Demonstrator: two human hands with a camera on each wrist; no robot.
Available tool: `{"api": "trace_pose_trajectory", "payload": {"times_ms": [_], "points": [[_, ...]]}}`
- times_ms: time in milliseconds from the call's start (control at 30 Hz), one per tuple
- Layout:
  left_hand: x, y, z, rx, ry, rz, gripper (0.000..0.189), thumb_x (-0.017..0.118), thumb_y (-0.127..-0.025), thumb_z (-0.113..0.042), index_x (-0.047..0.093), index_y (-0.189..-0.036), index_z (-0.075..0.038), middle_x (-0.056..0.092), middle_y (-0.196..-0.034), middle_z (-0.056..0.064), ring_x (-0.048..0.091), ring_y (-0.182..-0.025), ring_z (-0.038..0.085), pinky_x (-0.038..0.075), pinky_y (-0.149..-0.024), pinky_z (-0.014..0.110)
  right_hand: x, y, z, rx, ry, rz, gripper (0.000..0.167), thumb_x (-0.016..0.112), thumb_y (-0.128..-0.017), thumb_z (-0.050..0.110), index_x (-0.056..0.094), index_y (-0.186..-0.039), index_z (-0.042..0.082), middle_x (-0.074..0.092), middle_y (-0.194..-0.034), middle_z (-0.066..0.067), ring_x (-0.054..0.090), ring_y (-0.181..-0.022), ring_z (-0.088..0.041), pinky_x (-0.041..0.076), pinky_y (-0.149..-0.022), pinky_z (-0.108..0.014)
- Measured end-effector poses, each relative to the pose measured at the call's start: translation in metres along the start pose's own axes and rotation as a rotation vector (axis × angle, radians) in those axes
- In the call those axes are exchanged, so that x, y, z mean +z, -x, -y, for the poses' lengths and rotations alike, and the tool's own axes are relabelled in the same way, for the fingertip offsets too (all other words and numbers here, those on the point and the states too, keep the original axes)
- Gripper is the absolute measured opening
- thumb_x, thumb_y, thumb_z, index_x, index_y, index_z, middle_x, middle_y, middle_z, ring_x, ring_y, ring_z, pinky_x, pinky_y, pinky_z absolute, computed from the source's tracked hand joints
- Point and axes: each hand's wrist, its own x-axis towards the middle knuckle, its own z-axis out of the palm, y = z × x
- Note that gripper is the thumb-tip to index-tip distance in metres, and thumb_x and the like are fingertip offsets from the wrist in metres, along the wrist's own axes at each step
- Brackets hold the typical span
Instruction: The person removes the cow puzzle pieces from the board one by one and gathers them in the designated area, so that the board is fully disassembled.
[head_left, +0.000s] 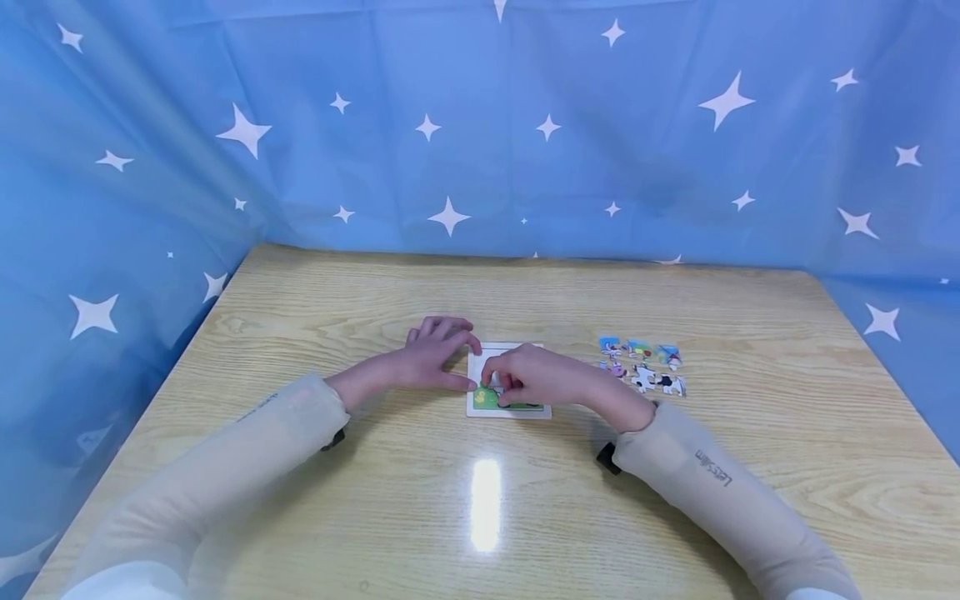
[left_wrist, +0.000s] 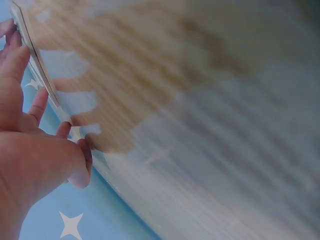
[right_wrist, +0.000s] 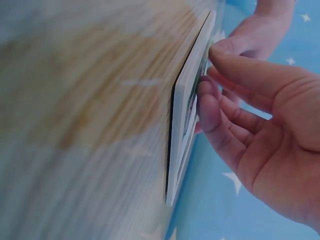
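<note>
A puzzle board [head_left: 480,413] with a white frame lies flat on the table, green pieces with a yellow figure along its lower part. My left hand [head_left: 435,354] is at the board's left side, fingers spread and loosely bent, thumb and index tips right at the frame. My right hand [head_left: 536,375] reaches over the board from the right. Its curled thumb and index finger pinch a small whitish puzzle piece [head_left: 496,382] low over the picture, mostly covered by the fingers. In the right wrist view, the fingertips of the right hand [right_wrist: 260,110] meet the board's face [right_wrist: 186,107].
Several loose puzzle pieces [head_left: 643,379] with animal pictures lie in two rows right of the board. The wooden table [head_left: 360,517] ends at a blue curtain [head_left: 480,133] with white stars at the back and sides. Light reflects off the table in front.
</note>
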Motion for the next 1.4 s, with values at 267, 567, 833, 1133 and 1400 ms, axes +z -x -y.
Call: {"api": "trace_pose_trajectory", "payload": {"times_ms": [267, 567, 833, 1133, 1400], "points": [[-0.0011, -0.0003, -0.0003, -0.007, -0.025, -0.008, 0.044, 0.076, -0.105, -0.035, 0.057, -0.140, -0.016, 0.030, -0.174, 0.021, 0.020, -0.156, 0.051, 0.028, -0.115, 0.065, 0.0006, -0.0008, 0.0010, 0.051, -0.037, 0.014, 0.028, 0.084, -0.099, 0.007, 0.071, -0.123, -0.001, 0.065, -0.078, 0.007, 0.053, -0.068, 0.002, 0.052, -0.073, -0.024], [-0.0007, -0.0003, 0.0012, -0.009, -0.024, -0.009, 0.042, 0.075, -0.106, -0.036, 0.057, -0.139, -0.017, 0.030, -0.174, 0.019, 0.021, -0.155, 0.051, 0.028, -0.114, 0.064, 0.0008, -0.0022, 0.0026, 0.100, -0.036, 0.034, 0.038, 0.083, -0.100, 0.008, 0.069, -0.133, -0.004, 0.064, -0.078, 0.007, 0.053, -0.067, 0.001, 0.051, -0.073, -0.023], [-0.0003, -0.0004, 0.0013, -0.009, -0.023, -0.009, 0.042, 0.075, -0.107, -0.036, 0.056, -0.139, -0.017, 0.030, -0.174, 0.019, 0.020, -0.155, 0.052, 0.028, -0.114, 0.065, 0.0008, -0.0039, 0.0046, 0.125, -0.035, 0.049, 0.034, 0.083, -0.100, 0.007, 0.069, -0.130, 0.000, 0.062, -0.078, 0.005, 0.051, -0.066, -0.001, 0.049, -0.072, -0.024], [-0.0015, 0.0002, 0.0007, -0.022, -0.029, -0.002, 0.042, 0.075, -0.107, -0.036, 0.056, -0.139, -0.017, 0.029, -0.174, 0.019, 0.019, -0.157, 0.052, 0.026, -0.117, 0.068, 0.0006, -0.0052, 0.0025, 0.116, -0.057, 0.058, 0.038, 0.082, -0.100, 0.006, 0.066, -0.135, 0.001, 0.063, -0.079, 0.005, 0.053, -0.068, -0.001, 0.050, -0.072, -0.024], [-0.0017, 0.0006, -0.0002, -0.009, -0.021, -0.002, 0.042, 0.075, -0.107, -0.035, 0.056, -0.139, -0.016, 0.029, -0.174, 0.020, 0.019, -0.157, 0.052, 0.026, -0.116, 0.068, -0.0001, -0.0072, -0.0009, 0.110, -0.061, 0.084, 0.033, 0.081, -0.101, 0.005, 0.065, -0.131, 0.003, 0.063, -0.081, 0.003, 0.054, -0.070, -0.003, 0.050, -0.073, -0.025]]}}
